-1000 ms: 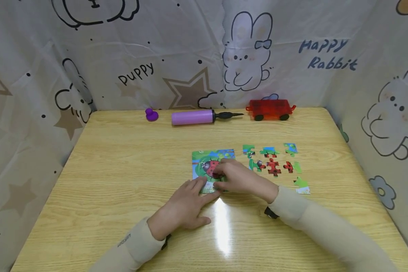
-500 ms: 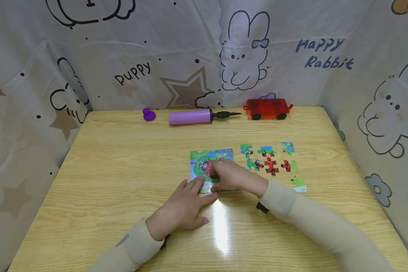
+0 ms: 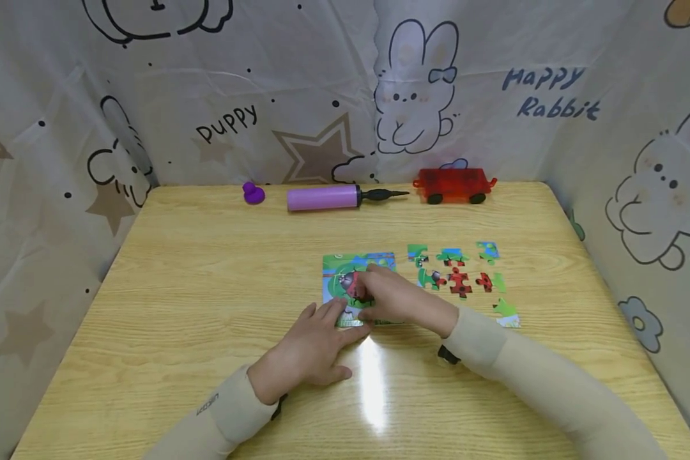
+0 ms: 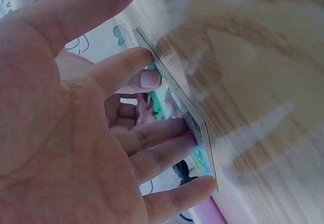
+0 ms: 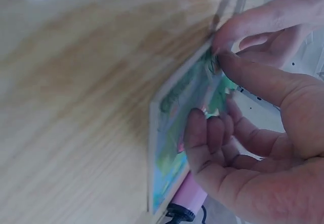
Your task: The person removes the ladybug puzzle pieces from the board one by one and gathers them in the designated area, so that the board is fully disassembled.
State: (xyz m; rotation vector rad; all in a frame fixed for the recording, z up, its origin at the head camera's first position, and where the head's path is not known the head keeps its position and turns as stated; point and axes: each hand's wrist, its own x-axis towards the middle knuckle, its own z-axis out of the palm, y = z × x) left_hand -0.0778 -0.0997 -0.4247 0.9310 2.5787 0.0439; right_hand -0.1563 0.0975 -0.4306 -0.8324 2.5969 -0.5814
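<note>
I am working on the colourful cardboard ladybird puzzle board (image 3: 356,281), which lies flat on the pale wooden table (image 3: 207,268), a little right of the middle. My left hand (image 3: 309,348) rests on the table with the fingers nearly straight, and the fingertips (image 4: 152,77) press against the near edge of the board to keep it from sliding; it grips nothing. My right hand (image 3: 399,299) lies over the board with curled fingers (image 5: 207,133), and it seems to pinch a puzzle piece against the picture, but I cannot tell this for sure because the piece is hidden. The left part of the picture looks already filled. To the right of the board, apart from it, the loose red and green puzzle pieces (image 3: 460,280) are waiting, so I judge that much work is left.
</note>
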